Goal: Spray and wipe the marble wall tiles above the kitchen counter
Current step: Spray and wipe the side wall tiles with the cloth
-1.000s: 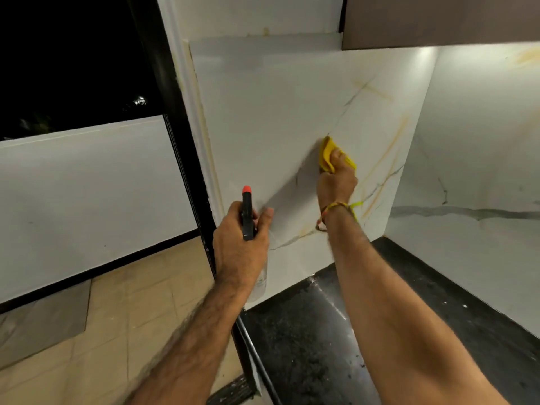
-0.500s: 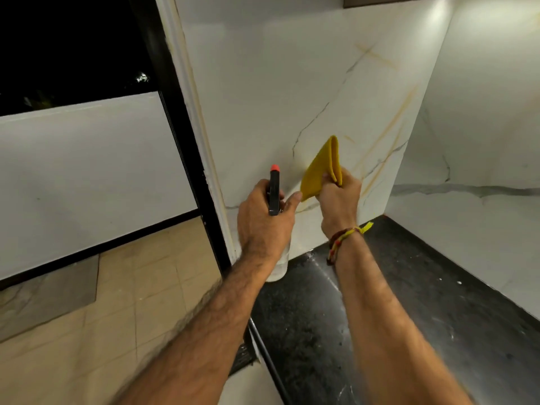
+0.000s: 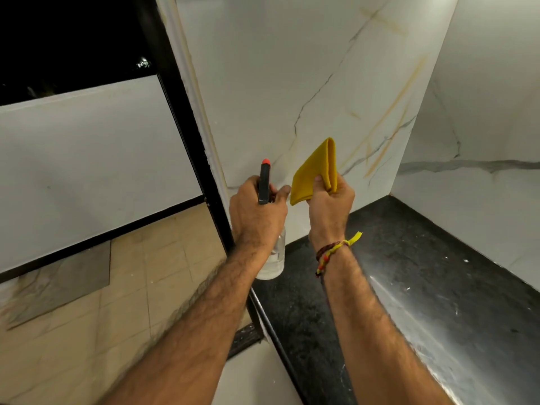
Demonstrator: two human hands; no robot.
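Yellow cloth (image 3: 313, 173) off marble wall (image 3: 277, 92)

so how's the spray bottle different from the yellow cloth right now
The spray bottle is rigid, with a clear body, black head and red tip; the yellow cloth is soft, opaque and folded. The left hand grips the spray bottle around its neck, body hanging below; the right hand pinches the yellow cloth by its lower edge, so it sticks up. Both are held off the marble wall, above the black counter.
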